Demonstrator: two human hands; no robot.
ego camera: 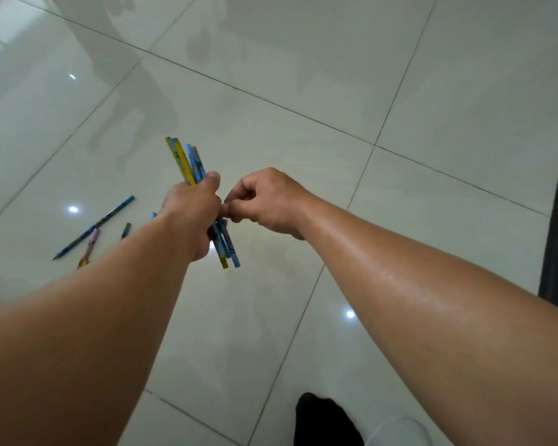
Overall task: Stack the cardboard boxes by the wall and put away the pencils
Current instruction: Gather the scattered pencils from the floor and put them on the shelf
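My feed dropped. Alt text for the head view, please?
A left hand grips a bundle of blue and yellow pencils above a white tiled floor, the right hand curled beside it. A few loose pencils lie on the tiles to the left.

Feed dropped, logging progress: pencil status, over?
Left hand grips pencil bundle. Right hand curled beside it, grip unclear. Loose pencils on floor, left side. Nothing in the way.

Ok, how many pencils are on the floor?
4: long blue pencil, pink pencil by it, short dark stub, blue tip behind the left forearm, which may hide more.
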